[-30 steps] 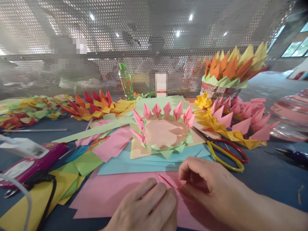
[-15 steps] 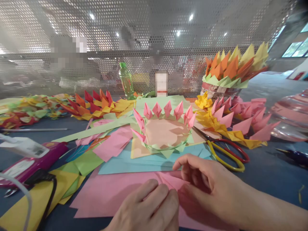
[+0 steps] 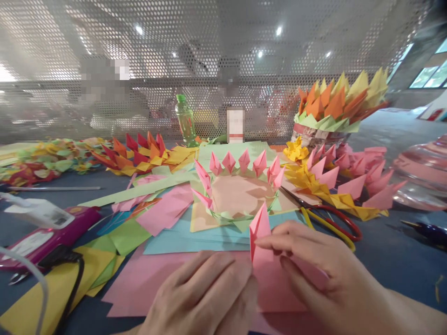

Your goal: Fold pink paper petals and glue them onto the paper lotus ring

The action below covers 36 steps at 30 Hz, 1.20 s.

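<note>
A folded pink paper petal [image 3: 261, 230] stands upright, its point up, between my hands. My left hand [image 3: 206, 293] is closed at its lower left edge; the fingertips are partly hidden. The fingers of my right hand [image 3: 317, 270] close on the petal's right side, while the thumb is held a little apart. Beneath both hands lie pink paper sheets [image 3: 139, 288], with blue sheets [image 3: 167, 244] just beyond. Past these sits a ring of pale green folded paper [image 3: 240, 221] with pink petals [image 3: 228, 162] standing around its far and left sides.
Red-and-yellow-handled scissors [image 3: 335, 223] lie right of the ring. A purple glue gun [image 3: 84, 216] with cords is at left. Yellow strips with pink petals [image 3: 324, 190], a green bottle [image 3: 185, 121] and an orange-yellow paper crown [image 3: 328, 102] stand farther back. A dark pen [image 3: 426, 230] lies at right.
The folded pink petal now stands up in view between my hands; before, pink paper lay low there. My right fingers have moved onto it, and my left hand has shifted slightly left.
</note>
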Tool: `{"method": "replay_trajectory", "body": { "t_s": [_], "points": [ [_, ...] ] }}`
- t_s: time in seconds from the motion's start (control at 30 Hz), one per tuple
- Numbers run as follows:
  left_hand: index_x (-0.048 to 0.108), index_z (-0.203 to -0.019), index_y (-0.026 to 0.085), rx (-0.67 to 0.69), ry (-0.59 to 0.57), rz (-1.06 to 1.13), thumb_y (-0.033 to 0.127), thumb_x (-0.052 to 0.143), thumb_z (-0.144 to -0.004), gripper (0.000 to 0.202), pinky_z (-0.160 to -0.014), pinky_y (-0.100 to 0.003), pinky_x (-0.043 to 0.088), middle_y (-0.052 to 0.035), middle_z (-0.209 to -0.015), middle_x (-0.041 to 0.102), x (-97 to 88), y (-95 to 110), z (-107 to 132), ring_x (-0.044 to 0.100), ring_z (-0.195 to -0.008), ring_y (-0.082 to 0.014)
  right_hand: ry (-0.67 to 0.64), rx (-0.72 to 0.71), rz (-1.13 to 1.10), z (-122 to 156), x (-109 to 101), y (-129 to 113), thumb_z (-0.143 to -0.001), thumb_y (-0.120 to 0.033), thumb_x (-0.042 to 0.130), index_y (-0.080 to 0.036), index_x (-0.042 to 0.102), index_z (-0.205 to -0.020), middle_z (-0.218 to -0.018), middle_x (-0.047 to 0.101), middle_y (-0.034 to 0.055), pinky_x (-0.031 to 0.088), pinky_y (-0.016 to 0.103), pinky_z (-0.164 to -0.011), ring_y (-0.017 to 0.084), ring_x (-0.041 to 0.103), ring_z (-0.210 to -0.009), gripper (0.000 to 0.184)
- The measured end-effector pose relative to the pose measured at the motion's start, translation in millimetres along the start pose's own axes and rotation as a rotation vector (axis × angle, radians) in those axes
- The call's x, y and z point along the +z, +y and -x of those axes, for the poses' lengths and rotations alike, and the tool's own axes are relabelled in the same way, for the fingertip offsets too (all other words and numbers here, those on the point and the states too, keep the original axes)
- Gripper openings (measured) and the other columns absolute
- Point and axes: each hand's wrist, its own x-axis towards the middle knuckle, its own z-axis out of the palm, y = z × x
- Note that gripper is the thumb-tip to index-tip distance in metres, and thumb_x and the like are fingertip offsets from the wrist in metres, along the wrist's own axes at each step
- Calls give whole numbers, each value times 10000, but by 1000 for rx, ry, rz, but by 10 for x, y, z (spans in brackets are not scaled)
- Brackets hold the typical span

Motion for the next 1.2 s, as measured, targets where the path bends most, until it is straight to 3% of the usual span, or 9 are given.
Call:
{"method": "replay_trajectory", "body": {
  "t_s": [0.1, 0.23, 0.37, 0.5, 0.63, 0.73, 0.97, 1.2],
  "points": [
    [706, -888, 155, -75, -90, 58, 31, 440, -964, 303, -757, -291, 590, -25, -855, 733, 3, -33, -33, 702, -776, -163, 29, -60, 198, 54, 77, 102, -977, -96, 546, -248, 619, -1243, -1092, 714, 19, 538, 232, -842, 124, 678, -951, 315],
    [695, -1023, 158, -32, -215, 98, 86, 431, -976, 277, -881, -300, 594, -64, -1024, 739, -40, -78, -81, 713, -954, -188, -19, -103, 301, 98, 100, 157, -1014, -189, 562, -237, 624, -1203, -1012, 737, 8, 540, 264, -810, 146, 686, -894, 205],
    [668, -1162, 154, 50, -258, 129, 225, 428, -1008, 294, -969, -335, 584, -111, -1173, 718, -79, -116, -88, 685, -1102, -219, -14, -72, 213, 100, 74, 120, -998, -203, 591, -251, 656, -1156, -932, 740, -20, 538, 213, -749, 116, 700, -819, 178],
    [691, -1148, 152, 42, -231, 93, 129, 438, -987, 301, -1009, -357, 567, -103, -1205, 724, -68, -170, -36, 681, -1134, -224, -68, 93, 37, 90, 85, 91, -939, -186, 622, -272, 703, -1072, -879, 757, -34, 543, 179, -672, 109, 716, -741, 178],
    [722, -1080, 143, 30, -209, 58, 69, 408, -1000, 333, -952, -376, 577, -86, -1100, 760, -32, -184, -25, 705, -1045, -222, -108, 145, -32, 113, 135, 105, -919, -187, 631, -267, 726, -1019, -877, 773, -31, 545, 185, -690, 117, 726, -741, 160],
    [730, -1015, 154, 44, -257, 79, 83, 414, -1019, 324, -905, -372, 581, -65, -989, 766, -10, -149, -43, 710, -958, -207, -102, 117, -1, 139, 168, 111, -925, -215, 646, -258, 717, -985, -810, 739, -39, 513, 178, -639, 92, 683, -670, 102],
    [733, -1002, 155, 125, -280, 144, 73, 427, -1017, 318, -893, -340, 565, -43, -941, 769, -13, -93, -25, 708, -899, -182, -120, 14, 290, 126, 124, 115, -957, -293, 627, -263, 731, -904, -778, 636, 11, 466, 243, -582, 141, 625, -697, 120],
    [738, -994, 162, 70, -224, 197, 102, 387, -1035, 358, -895, -319, 567, -44, -893, 768, -12, -104, -41, 712, -902, -173, -198, -67, 200, 56, 18, 180, -977, -190, 611, -262, 718, -933, -912, 666, -8, 479, 270, -768, 135, 618, -840, 136]
  ]
}}
